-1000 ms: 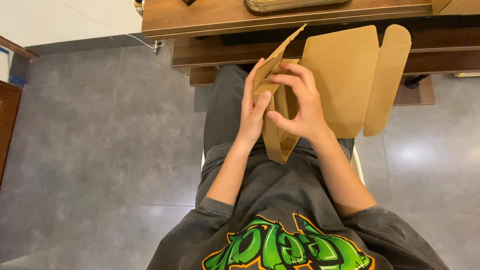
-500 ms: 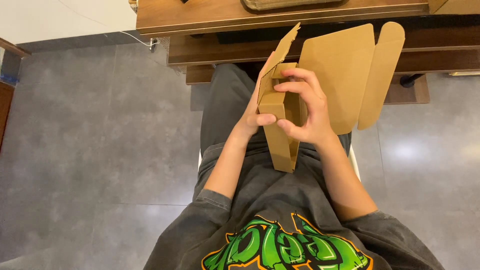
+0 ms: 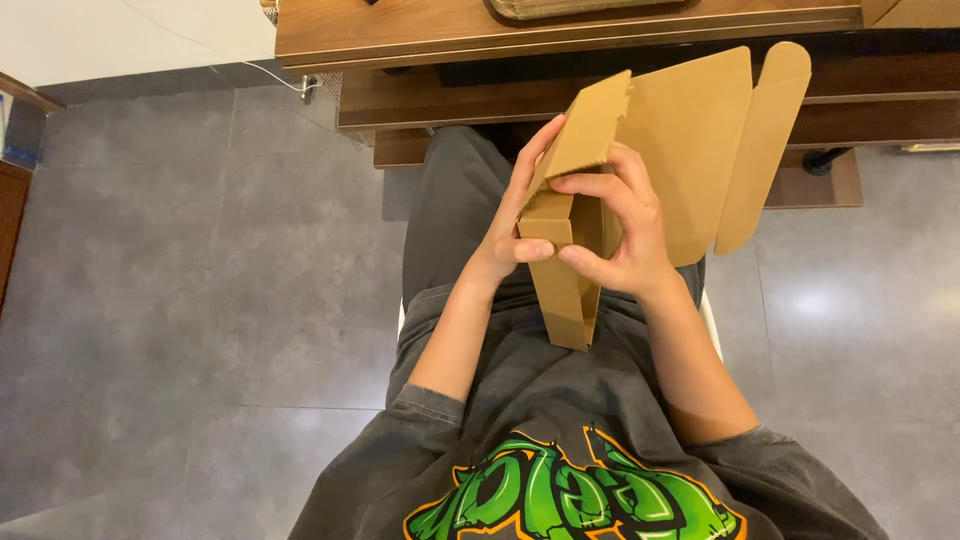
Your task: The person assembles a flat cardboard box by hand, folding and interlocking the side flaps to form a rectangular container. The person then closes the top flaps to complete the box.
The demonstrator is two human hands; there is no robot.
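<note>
The floor (image 3: 200,280) is laid in large grey tiles with thin pale joints and a soft sheen; a bright patch of reflected light sits at the right. At the far edge runs a wooden desk (image 3: 420,25) of warm brown, smooth and lightly glossy, with a lower shelf (image 3: 400,100) beneath it. A woven tray (image 3: 580,8), only partly in view, rests on the desk top. At far left a pale wall meets the tiles, and a thin white cable (image 3: 255,78) trails along its foot. A dark wooden edge of furniture (image 3: 12,215) shows at the left border.

The person sits with grey trousers and a dark grey shirt bearing a green and orange graffiti-style print (image 3: 570,495) near the bottom.

Held above the lap, in the middle of the view, is a plain brown cardboard box (image 3: 565,280), matte and unprinted, partly folded. Its narrow body stands nearly upright, its lower end just above the shirt. A broad lid panel (image 3: 690,140) with a rounded side flap (image 3: 765,140) spreads to the far right, in front of the desk's shelf, and a smaller flap (image 3: 590,125) tilts up at the far left.

The left hand (image 3: 510,225) grips the box's left wall, thumb pressed on its near face. The right hand (image 3: 625,230) closes around the right side, fingers curled over the top edge, thumb meeting the left thumb.
</note>
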